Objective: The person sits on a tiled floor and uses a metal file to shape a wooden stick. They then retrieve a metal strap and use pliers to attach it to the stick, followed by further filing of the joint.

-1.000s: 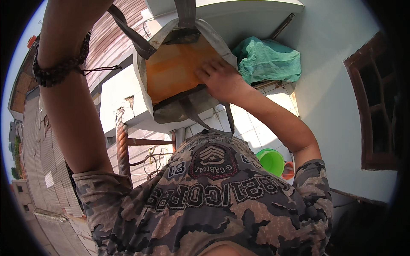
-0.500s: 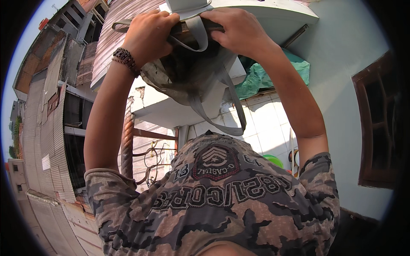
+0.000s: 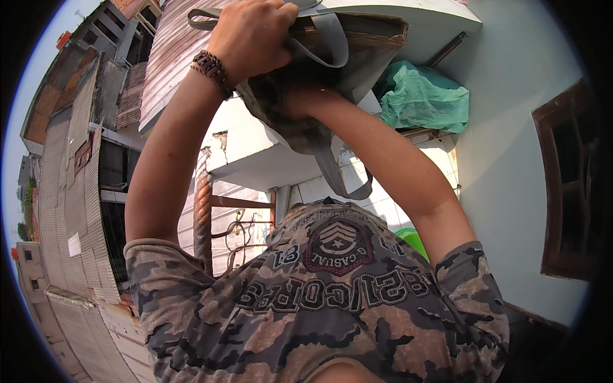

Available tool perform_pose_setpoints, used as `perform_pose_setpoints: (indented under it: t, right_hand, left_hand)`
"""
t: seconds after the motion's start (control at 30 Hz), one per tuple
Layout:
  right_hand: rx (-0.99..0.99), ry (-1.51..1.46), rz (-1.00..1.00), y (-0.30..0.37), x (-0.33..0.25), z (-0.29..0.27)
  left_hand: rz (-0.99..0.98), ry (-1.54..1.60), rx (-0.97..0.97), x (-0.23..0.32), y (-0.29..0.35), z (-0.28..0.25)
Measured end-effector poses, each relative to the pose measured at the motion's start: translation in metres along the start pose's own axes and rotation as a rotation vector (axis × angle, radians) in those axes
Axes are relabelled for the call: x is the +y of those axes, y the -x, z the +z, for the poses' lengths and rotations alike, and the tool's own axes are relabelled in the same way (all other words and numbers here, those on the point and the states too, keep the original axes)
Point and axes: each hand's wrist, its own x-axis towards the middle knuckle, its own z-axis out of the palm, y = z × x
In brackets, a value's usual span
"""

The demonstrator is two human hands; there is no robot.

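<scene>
A grey tote bag point(image 3: 367, 60) is held up in front of me, its mouth facing me and one strap loop point(image 3: 348, 185) hanging below. At the bag's upper left rim, my left hand point(image 3: 254, 39) is closed on the edge. My right hand point(image 3: 299, 102) reaches into the bag's dark mouth; its fingers are hidden inside, so what they touch cannot be seen. Along the bag's far rim runs a stiff-looking brown edge point(image 3: 396, 25).
Under the bag is a white ledge point(image 3: 255, 156) with cracked plaster. A rusty twisted railing post point(image 3: 203, 214) stands at the left. A green plastic sheet point(image 3: 428, 99) lies by the pale wall point(image 3: 498, 159) at the right, and a bright green round thing point(image 3: 412, 241) shows beside my right arm.
My right hand has left the bag's rim and moved down and left into its mouth. The left hand, still gripping the rim, has shifted up and right.
</scene>
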Motion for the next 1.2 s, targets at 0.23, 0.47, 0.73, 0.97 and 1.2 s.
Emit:
perform_pose_setpoints:
  t: [0.23,0.47,0.73,0.97,1.2]
  right_hand:
    - [0.405,-0.424,-0.15,-0.012,0.014,0.014]
    - [0.316,0.095,-0.043,0.029,0.007,-0.007]
    - [0.048,-0.013,0.081,0.012,-0.021,-0.023]
    - [0.269,-0.273,-0.091,-0.069,-0.008,-0.029]
    - [0.336,-0.377,-0.153,-0.043,0.011,-0.033]
  left_hand:
    - [-0.026,-0.126,0.017,0.003,-0.014,-0.036]
    - [0.08,-0.146,0.196,0.014,-0.007,-0.042]
    - [-0.05,-0.104,0.023,0.026,-0.01,-0.047]
    - [0.104,-0.087,0.207,0.025,-0.008,-0.038]
    - [0.119,-0.052,0.171,0.038,-0.013,-0.024]
